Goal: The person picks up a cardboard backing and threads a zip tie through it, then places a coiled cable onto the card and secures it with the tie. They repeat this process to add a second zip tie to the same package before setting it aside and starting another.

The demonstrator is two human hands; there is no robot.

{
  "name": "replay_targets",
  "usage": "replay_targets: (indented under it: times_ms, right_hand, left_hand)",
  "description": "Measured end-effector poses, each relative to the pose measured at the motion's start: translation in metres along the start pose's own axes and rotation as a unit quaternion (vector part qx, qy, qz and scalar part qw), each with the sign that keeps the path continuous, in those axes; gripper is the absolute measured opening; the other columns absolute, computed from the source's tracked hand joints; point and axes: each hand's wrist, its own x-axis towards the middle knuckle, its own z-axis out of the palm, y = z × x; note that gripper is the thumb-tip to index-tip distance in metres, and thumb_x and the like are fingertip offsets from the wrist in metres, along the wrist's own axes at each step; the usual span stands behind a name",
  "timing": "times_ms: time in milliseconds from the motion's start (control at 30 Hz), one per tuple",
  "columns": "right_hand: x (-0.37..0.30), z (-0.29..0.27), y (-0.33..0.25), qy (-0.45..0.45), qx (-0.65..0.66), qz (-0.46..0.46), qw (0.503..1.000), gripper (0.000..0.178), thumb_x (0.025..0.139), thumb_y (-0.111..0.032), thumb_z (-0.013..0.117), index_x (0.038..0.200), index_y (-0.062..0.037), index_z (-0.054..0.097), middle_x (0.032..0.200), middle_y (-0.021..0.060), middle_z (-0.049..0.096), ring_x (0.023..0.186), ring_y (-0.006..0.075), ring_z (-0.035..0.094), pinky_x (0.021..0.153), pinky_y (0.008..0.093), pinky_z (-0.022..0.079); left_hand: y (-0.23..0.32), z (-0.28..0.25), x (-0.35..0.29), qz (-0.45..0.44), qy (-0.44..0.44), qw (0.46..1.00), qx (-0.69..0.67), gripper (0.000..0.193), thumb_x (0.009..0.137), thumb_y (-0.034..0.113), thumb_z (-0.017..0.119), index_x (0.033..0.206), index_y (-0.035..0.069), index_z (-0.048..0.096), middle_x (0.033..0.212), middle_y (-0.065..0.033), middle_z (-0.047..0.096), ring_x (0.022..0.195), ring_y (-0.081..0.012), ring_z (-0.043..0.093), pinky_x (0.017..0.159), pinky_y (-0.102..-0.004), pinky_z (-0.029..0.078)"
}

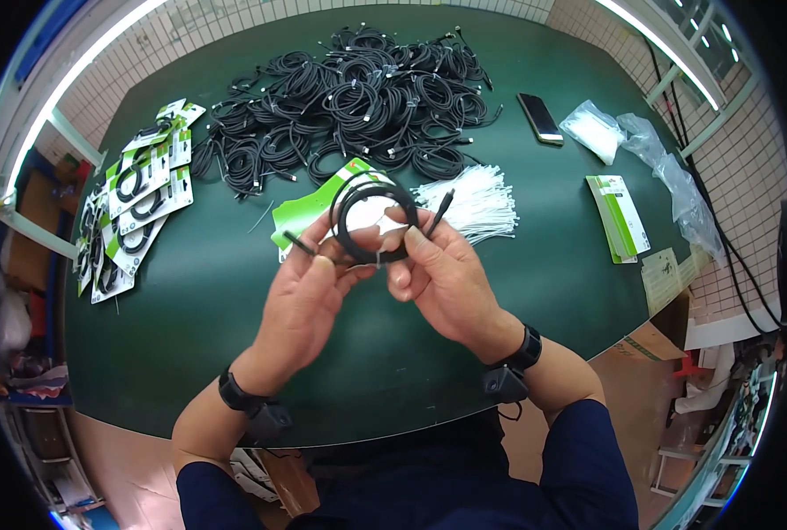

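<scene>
Between my two hands a coiled black cable [344, 231] is held up above the green table. My left hand [303, 296] grips its left side, with one connector end sticking out past the fingers. My right hand [451, 278] pinches the right side of the coil, and the other connector points up beside the fingers. A small tie appears at the bottom of the loop. Behind the coil lies a green and white package card [310, 212], partly hidden by the hands. Just beyond my right hand is a pile of white cable ties [482, 201].
A large heap of coiled black cables [349, 106] covers the far middle. Carded cables [142, 199] are piled at the left. Toward the right lie a phone [540, 119], a bag of white ties [593, 131], crumpled clear plastic [676, 181] and a stack of green-white cards [617, 219].
</scene>
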Motion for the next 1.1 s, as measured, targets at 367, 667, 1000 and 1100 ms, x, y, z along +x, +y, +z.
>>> replay_targets:
  times_ms: [367, 667, 1000, 1100]
  right_hand:
    - [0.004, -0.015, 0.005, -0.139, -0.165, 0.067, 0.974, 0.056, 0.118, -0.044, 0.036, 0.147, 0.0004, 0.054, 0.097, 0.0061, 0.066, 0.061, 0.0129, 0.057, 0.055, 0.0261, 0.048]
    - [-0.001, 0.010, 0.003, -0.092, -0.091, 0.067, 0.989, 0.054, 0.117, -0.041, 0.041, 0.154, -0.0010, 0.047, 0.109, 0.0081, 0.069, 0.070, 0.0137, 0.064, 0.057, 0.0251, 0.050]
    - [-0.002, 0.000, 0.016, -0.103, -0.035, 0.036, 0.993, 0.044, 0.114, -0.025, 0.055, 0.150, -0.0007, 0.049, 0.113, 0.0056, 0.068, 0.075, 0.0110, 0.065, 0.059, 0.0238, 0.049]
    - [-0.004, 0.012, 0.017, -0.050, -0.266, -0.014, 0.963, 0.039, 0.116, -0.027, 0.050, 0.143, 0.0015, 0.055, 0.101, 0.0024, 0.064, 0.066, 0.0078, 0.059, 0.056, 0.0227, 0.045]
  left_hand:
    - [0.002, -0.028, 0.003, -0.056, 0.015, 0.987, -0.152, 0.054, 0.119, 0.036, 0.033, 0.165, 0.007, 0.036, 0.097, -0.0077, 0.066, 0.079, -0.0168, 0.059, 0.090, -0.0409, 0.054]
    - [0.006, -0.023, 0.005, -0.040, 0.053, 0.985, -0.161, 0.053, 0.119, 0.038, 0.031, 0.167, 0.015, 0.036, 0.094, -0.0063, 0.066, 0.076, -0.0131, 0.052, 0.086, -0.0370, 0.050]
    - [-0.001, -0.009, -0.001, -0.027, 0.111, 0.975, -0.192, 0.051, 0.119, 0.037, 0.034, 0.165, 0.016, 0.040, 0.097, -0.0048, 0.067, 0.080, -0.0120, 0.049, 0.094, -0.0367, 0.046]
    - [0.002, 0.008, -0.001, -0.032, 0.172, 0.969, -0.175, 0.051, 0.119, 0.035, 0.034, 0.163, 0.011, 0.043, 0.100, -0.0063, 0.069, 0.079, -0.0118, 0.049, 0.092, -0.0368, 0.048]
